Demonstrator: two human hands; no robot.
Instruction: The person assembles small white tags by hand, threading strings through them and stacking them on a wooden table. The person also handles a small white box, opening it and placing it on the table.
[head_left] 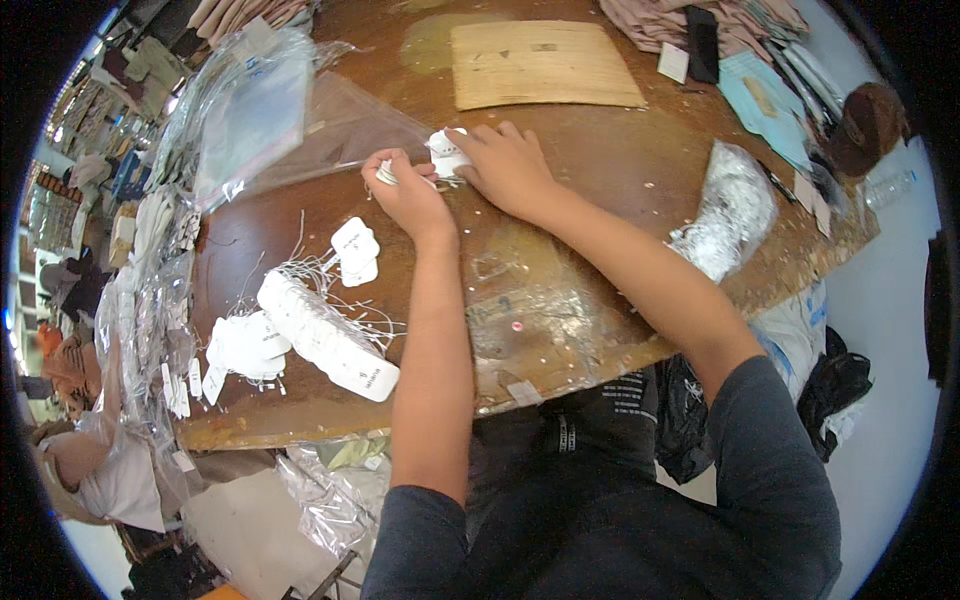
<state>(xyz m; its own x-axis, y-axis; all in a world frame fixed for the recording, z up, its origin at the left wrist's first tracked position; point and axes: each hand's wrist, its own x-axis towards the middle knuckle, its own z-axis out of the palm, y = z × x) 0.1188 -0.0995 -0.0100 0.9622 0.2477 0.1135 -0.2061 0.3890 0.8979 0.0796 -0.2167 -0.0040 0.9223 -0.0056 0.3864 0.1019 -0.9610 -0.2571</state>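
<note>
My left hand (410, 200) is closed around a few white hang tags, whose edges (386, 172) show between thumb and fingers. Just right of it, my right hand (510, 168) has its thumb and forefinger at another small bunch of white tags (447, 150), pinching its right side; its other fingers are bent over the table. Part of that grip is hidden. Nearer to me on the left lies a long fanned row of white hang tags (318, 325) with white strings. A looser heap of tags (245, 345) sits beside it, and a small stack (355, 250) lies just beyond.
The worn brown wooden table (560, 250) carries clear plastic bags (260, 130) along its left side. A cardboard sheet (545, 65) lies at the far side. On the right are a plastic bag of white strings (730, 210), a pen (777, 182) and folded cloth (660, 25).
</note>
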